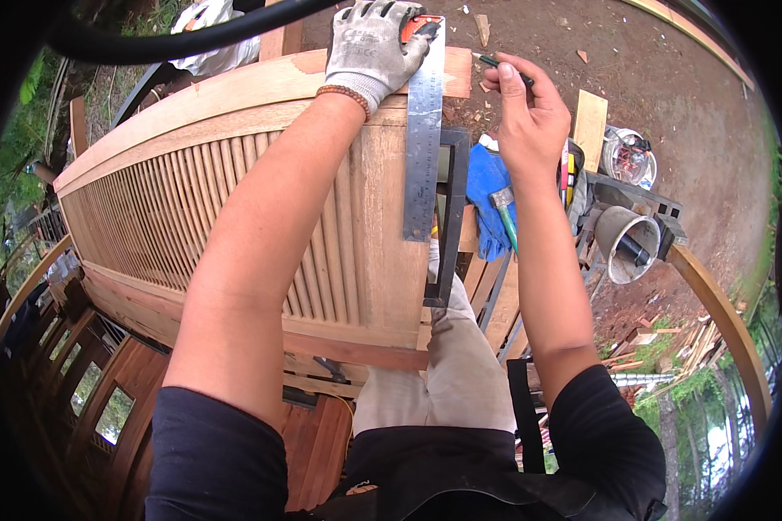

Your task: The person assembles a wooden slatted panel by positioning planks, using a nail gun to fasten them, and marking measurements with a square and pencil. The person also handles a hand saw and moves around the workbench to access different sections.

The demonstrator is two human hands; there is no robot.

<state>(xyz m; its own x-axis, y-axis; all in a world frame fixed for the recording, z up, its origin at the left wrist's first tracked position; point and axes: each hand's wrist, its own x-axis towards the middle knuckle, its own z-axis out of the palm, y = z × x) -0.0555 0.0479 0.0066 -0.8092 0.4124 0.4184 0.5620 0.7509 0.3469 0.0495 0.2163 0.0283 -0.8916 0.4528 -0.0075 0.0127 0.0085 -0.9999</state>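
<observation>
My left hand (369,43), in a grey work glove, is closed on the orange-and-black handle of a metal square (424,148). The square's long blade lies across the end of a curved wooden rail (235,85) and runs down toward me over the edge of a slatted wooden panel (382,208). Between the fingers of my bare right hand (534,113) is a dark green pencil (489,61). Its tip points left, close to the rail's right end; whether it touches the wood I cannot tell.
Right of the panel are a dark metal frame (448,217), a blue cloth or glove (487,174) and a green-handled tool (504,208). Farther right stand a grey bucket (627,247), a white bucket (627,156) and a board (591,130). A white bag (222,43) lies at far left.
</observation>
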